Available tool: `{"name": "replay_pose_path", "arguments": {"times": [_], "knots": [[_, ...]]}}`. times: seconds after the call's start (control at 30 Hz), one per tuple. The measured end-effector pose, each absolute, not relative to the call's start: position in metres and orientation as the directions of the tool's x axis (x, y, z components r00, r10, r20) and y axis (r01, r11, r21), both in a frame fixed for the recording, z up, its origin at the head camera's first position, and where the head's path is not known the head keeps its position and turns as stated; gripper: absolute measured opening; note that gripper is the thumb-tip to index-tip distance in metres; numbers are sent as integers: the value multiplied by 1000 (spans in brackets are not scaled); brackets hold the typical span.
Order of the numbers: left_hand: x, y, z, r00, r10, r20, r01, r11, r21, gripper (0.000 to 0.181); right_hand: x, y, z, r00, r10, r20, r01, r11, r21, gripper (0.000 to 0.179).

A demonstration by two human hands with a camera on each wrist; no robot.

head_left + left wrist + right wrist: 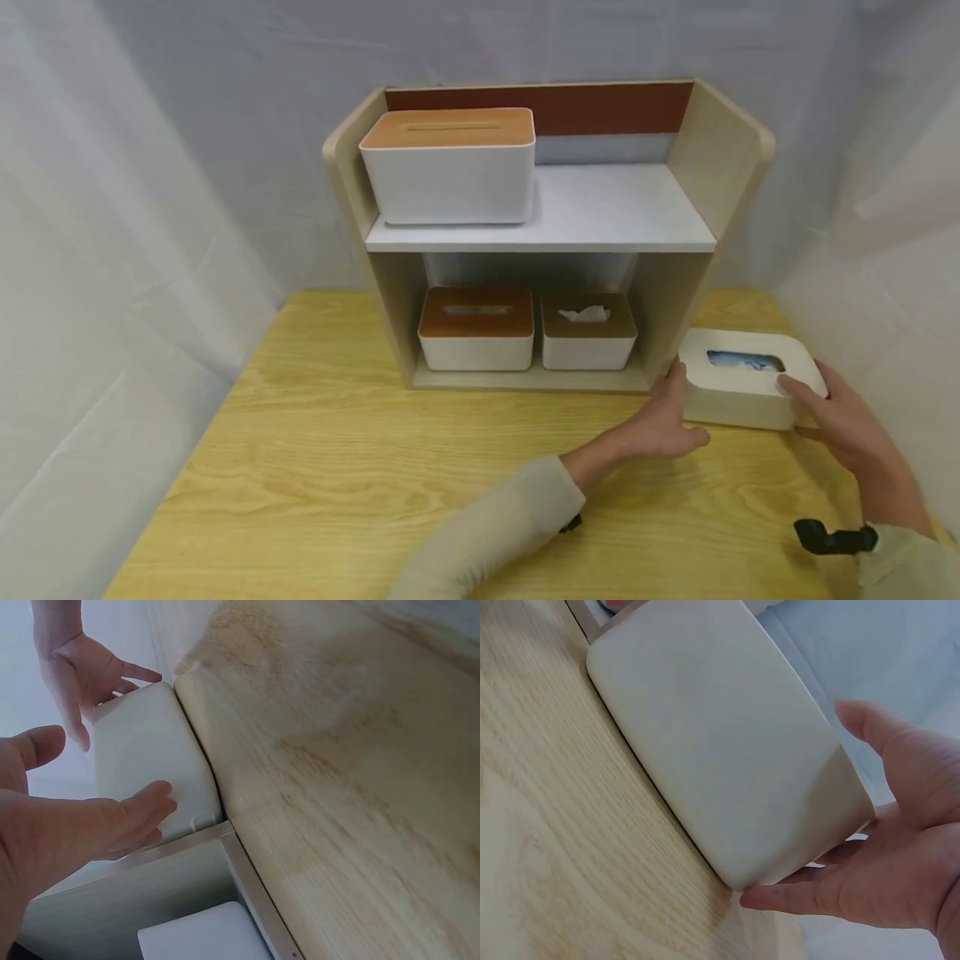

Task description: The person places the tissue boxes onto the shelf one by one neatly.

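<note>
A cream tissue box with an oval slot, blue packaging showing inside, sits on the table beside the shelf unit's right side. My left hand is at the box's left end, between it and the shelf; its fingers look straight in the left wrist view, with the thumb held apart. At the box's right end is my right hand. In the right wrist view the right hand's fingers lie extended along the end of the box, and the thumb stands off above the top edge. Some fingertips are hidden behind the box.
A two-level wooden shelf unit stands at the table's back. On top is a large white box with a wooden lid. Below are a medium wooden-lidded box and a smaller one with tissue showing. White curtain hangs close on the right.
</note>
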State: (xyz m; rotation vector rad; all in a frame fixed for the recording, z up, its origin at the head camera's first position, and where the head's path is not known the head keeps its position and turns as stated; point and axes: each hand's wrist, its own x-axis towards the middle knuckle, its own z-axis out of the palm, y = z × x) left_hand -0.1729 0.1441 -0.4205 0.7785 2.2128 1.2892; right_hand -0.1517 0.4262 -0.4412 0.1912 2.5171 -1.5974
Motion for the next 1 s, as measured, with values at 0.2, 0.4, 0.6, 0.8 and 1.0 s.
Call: {"name": "replay_pose_path", "arguments": {"times": [0.2,0.4,0.6,0.8,1.0], "knots": [[-174,147,-426,-737,665,-123,217,405,888,103,-151,428,-445,-975,-37,-220,187,401,-896,83],[-179,151,-436,-742,669,-43,279,366,888,109,-149,430,-447,-972,-26,-233,203,401,-893,84],[-180,155,-441,-757,649,-76,247,393,886,106,-146,431,-452,-988,-28,-155,126,446,-886,84],[-176,157,-437,-759,638,-130,201,419,885,110,-142,424,-453,-999,-16,-48,37,424,-905,79],[-171,154,-432,-767,619,-169,186,467,865,111,-131,418,-452,-999,3,-33,32,300,-953,74]]}}
